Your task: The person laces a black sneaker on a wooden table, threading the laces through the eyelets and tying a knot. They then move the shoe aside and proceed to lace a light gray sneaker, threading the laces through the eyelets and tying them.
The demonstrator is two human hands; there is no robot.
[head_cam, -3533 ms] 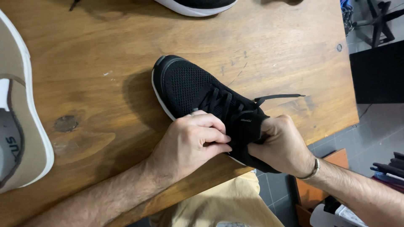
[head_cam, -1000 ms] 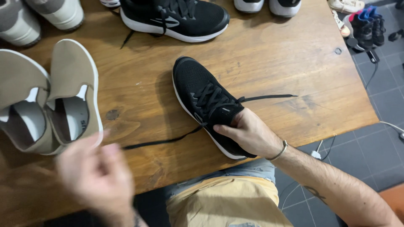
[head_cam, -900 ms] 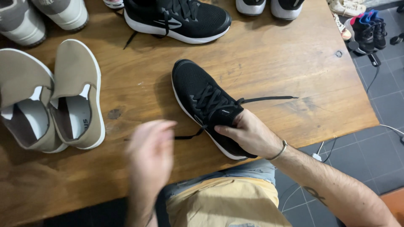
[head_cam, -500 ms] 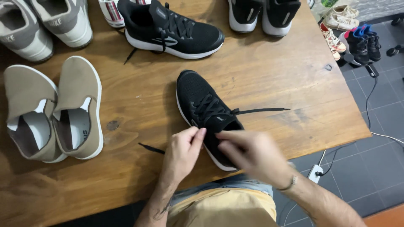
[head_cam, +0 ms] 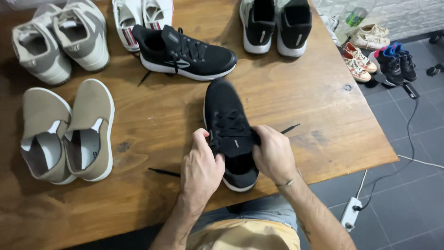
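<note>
A black mesh sneaker (head_cam: pixel 229 121) lies on the wooden table (head_cam: pixel 157 120), toe pointing away from me, heel at the near edge. My left hand (head_cam: pixel 201 167) grips its left side by the tongue. My right hand (head_cam: pixel 274 153) grips the right side of the collar. Black lace ends stick out on both sides: one tip (head_cam: pixel 163 172) left of my left hand, one tip (head_cam: pixel 290 128) right of my right hand.
A matching black sneaker (head_cam: pixel 185 53) lies sideways behind. Beige slip-ons (head_cam: pixel 69 129) stand at the left, grey sneakers (head_cam: pixel 60 39) at far left, white shoes (head_cam: pixel 143 16) and a dark pair (head_cam: pixel 275 23) at the back. More shoes (head_cam: pixel 379 58) and a power strip (head_cam: pixel 351 213) lie on the floor.
My left hand came back from the left, where it had pulled the lace out, and now holds the shoe. The shoe has turned straighter, and the lace ends have drawn in shorter.
</note>
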